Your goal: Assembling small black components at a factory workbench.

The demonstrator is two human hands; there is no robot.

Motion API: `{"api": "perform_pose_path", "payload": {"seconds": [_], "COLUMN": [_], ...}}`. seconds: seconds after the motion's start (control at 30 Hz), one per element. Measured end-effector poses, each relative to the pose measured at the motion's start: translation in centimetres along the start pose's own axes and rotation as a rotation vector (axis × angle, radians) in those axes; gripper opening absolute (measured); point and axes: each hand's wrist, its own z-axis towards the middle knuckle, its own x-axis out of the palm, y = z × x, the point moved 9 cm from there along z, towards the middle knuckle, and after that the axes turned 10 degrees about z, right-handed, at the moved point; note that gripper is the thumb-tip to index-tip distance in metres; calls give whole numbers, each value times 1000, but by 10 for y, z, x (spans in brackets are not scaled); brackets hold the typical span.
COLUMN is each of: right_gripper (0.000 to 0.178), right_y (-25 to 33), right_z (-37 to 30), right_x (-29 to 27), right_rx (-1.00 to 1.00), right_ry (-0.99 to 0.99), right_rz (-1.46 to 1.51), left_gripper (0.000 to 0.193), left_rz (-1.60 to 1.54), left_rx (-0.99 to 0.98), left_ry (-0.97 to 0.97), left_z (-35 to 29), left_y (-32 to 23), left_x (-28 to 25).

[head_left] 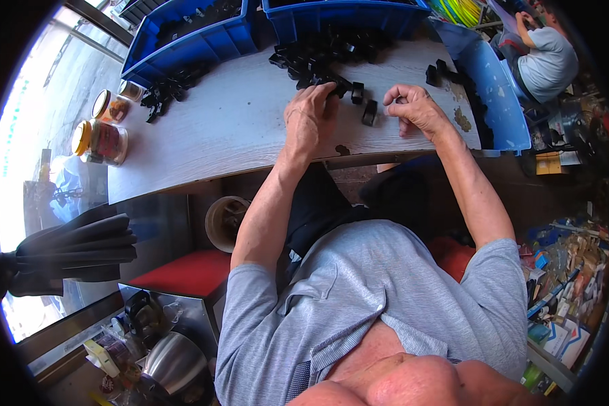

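Observation:
Small black plastic parts point(314, 61) lie heaped at the far middle of a pale, wood-grained table point(230, 125). At the near edge of this heap my left hand point(310, 114) has its fingers bent around one of the black parts point(340, 88); the palm hides some of the grip. Between my hands are two separate black block-like parts, one farther off point(357, 93) and one nearer point(369, 113). My right hand point(419, 114) hovers just right of them, fingers curled and thumb close to the index finger. Whatever it may hold is too small to make out.
Blue bins point(203, 44) with black parts stand along the far edge; a lighter blue bin point(504, 101) flanks the right side. Lidded jars point(105, 142) sit at the left edge, near more black parts point(162, 98). Another person point(548, 64) sits at far right.

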Motion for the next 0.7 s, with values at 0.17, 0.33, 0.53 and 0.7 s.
{"api": "perform_pose_path", "payload": {"seconds": [0.17,0.33,0.53,0.7], "right_gripper": [30,36,31,21], "right_y": [1,4,1,-6], "right_z": [-4,-13,-12,-8], "right_x": [-1,9,21,20], "right_rx": [-14,32,70,123], "right_ry": [-28,-9,30,-71], "right_rz": [-5,-21,-89,-132], "left_gripper": [25,29,35,31], "left_rz": [-63,-144,-52,-60], "left_rx": [-2,80,46,-18], "left_ry": [-23,-16,-3,-10], "left_z": [-5,-39,-44,-34], "left_y": [-11,-60,-63,-59], "left_x": [-9,-18,1,4]}}
